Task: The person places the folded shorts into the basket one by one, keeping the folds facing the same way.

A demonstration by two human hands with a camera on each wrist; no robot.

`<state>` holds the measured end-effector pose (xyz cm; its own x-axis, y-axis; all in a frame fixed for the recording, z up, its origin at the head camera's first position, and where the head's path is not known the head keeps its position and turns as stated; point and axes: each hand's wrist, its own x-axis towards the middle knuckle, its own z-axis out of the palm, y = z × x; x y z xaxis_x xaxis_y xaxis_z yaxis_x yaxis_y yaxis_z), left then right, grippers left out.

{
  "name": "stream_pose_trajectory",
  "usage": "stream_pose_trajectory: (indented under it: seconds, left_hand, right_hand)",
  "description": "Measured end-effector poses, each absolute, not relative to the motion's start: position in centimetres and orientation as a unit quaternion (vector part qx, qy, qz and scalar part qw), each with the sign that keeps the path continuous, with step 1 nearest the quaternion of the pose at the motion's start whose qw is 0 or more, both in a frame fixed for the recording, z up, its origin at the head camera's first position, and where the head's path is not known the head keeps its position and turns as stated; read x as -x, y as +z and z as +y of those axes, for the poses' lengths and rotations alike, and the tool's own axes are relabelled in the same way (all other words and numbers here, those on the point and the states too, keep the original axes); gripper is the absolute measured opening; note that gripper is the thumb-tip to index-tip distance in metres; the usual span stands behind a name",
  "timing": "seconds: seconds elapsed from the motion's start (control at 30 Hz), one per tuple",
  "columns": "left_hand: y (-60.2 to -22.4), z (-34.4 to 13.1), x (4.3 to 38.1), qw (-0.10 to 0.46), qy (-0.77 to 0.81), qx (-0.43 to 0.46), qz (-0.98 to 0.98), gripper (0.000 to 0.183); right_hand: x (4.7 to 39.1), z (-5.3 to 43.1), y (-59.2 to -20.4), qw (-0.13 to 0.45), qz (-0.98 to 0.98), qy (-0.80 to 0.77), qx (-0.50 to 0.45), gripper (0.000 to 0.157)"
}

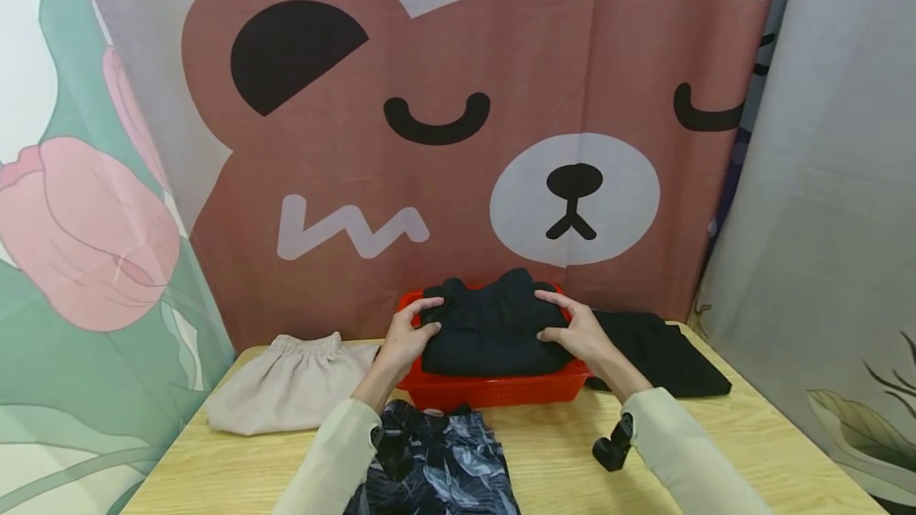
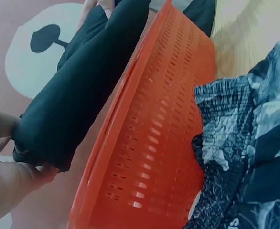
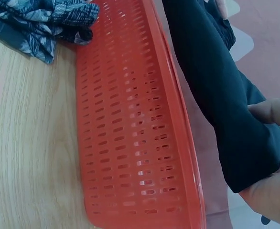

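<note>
Two hands grip folded black cloth over a perforated plastic basket.

The head view looks forward and down over the surface; closer wrist views, from opposite ends, share the black cloth.

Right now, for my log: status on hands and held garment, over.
Left hand and right hand gripping folded dark garment, one at each end. Garment held over red basket. Nothing visible between the two; basket's inside mostly hidden.
</note>
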<state>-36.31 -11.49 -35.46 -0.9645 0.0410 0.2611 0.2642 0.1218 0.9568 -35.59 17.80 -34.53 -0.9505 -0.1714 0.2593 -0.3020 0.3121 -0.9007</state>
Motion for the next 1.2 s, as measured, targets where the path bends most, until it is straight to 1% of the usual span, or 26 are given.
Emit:
stream_pose_trajectory:
  seconds: [0.23,0.47,0.7,0.9,1.07,1.2]
  left_hand:
    - [-35.9,-11.4,37.1,0.096,-0.639,0.099,-0.757,0.040]
    - [-36.2,-11.0,37.7,0.092,-0.631,0.086,-0.766,0.040]
    - [-37.1,-10.7,38.4,0.089,-0.613,0.063,-0.783,0.039]
    - [-38.1,-10.6,38.8,0.071,-0.610,0.056,-0.787,0.039]
    - [-38.2,-10.5,39.0,0.058,-0.611,0.053,-0.788,0.039]
    - [-38.2,-10.4,39.2,0.042,-0.617,0.054,-0.784,0.041]
  right_hand:
    - [36.7,17.4,-35.0,0.061,-0.822,0.551,-0.127,0.071]
    - [37.6,17.1,-35.1,0.073,-0.847,0.515,-0.105,0.069]
    - [38.1,16.8,-35.9,0.063,-0.853,0.510,-0.090,0.067]
    - [38.4,16.7,-36.9,0.064,-0.861,0.499,-0.078,0.067]
    - [38.6,16.4,-37.5,0.065,-0.853,0.512,-0.083,0.066]
    - [38.8,16.3,-37.8,0.053,-0.850,0.517,-0.079,0.066]
